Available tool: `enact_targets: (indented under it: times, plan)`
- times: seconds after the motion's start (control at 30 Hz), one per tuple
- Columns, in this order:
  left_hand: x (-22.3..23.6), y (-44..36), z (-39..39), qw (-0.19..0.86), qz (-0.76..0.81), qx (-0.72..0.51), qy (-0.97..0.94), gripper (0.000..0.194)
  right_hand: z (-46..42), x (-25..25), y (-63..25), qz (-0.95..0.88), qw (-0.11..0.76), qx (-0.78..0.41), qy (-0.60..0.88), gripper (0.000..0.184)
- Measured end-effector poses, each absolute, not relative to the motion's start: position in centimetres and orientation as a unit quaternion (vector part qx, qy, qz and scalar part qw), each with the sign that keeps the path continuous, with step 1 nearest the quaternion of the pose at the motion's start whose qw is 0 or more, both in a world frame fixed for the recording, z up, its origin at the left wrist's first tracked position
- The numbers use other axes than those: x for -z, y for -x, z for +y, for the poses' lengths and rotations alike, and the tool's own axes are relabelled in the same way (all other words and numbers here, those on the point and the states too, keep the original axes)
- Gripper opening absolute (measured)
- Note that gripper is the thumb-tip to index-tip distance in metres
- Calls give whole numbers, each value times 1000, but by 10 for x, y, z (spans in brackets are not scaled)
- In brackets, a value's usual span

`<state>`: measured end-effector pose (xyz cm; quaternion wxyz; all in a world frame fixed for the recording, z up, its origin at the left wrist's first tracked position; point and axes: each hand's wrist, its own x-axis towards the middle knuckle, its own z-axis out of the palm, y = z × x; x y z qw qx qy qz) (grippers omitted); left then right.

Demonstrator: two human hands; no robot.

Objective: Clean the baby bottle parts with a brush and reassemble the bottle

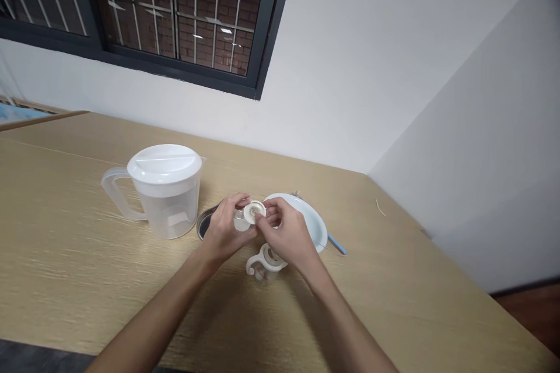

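Observation:
Both of my hands meet over the middle of a wooden table (pixel 79 256). My left hand (pixel 225 232) is closed around a small clear part that carries a round cream-white cap (pixel 254 211). My right hand (pixel 286 234) pinches the rim of that cap with its fingertips. Just below the hands a white piece with two looped handles (pixel 264 263) sits on the table. Behind my right hand lies a white bowl (pixel 315 222), partly hidden. A dark round metal object (pixel 205 222) shows at my left wrist.
A translucent plastic jug with a white lid (pixel 164 189) stands left of the hands. A blue stick (pixel 337 243) pokes out from under the bowl. The table ends at a white wall corner on the right. A barred window is above.

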<state>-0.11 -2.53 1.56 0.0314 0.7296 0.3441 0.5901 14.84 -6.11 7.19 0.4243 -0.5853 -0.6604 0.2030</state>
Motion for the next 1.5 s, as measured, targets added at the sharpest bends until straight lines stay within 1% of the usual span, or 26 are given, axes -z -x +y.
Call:
enact_targets:
  times: [0.13,0.43,0.57,0.73,0.93,1.27,1.5]
  plan:
    - [-16,-1,-26,17,348,-589,-729,57,-59,-70,-148,-651,425,-214,591,19]
    - [-19,0,-28,-11,329,-601,-728,52,-60,-70,-149,-652,425,-201,595,18]
    - [-17,0,-27,-19,334,-596,-730,48,-60,-66,-152,-654,427,-215,586,18]
    - [-16,0,-25,-35,334,-588,-736,43,-59,-63,-152,-635,456,-254,570,21]
    - [-17,0,-25,-60,309,-590,-743,43,-54,-58,-149,-606,486,-271,569,19]
    - [-17,-2,-25,-52,309,-600,-736,43,-54,-57,-148,-592,503,-270,568,19]
    - [-19,-6,-30,-28,326,-612,-720,47,-60,-64,-149,-598,477,-287,577,24]
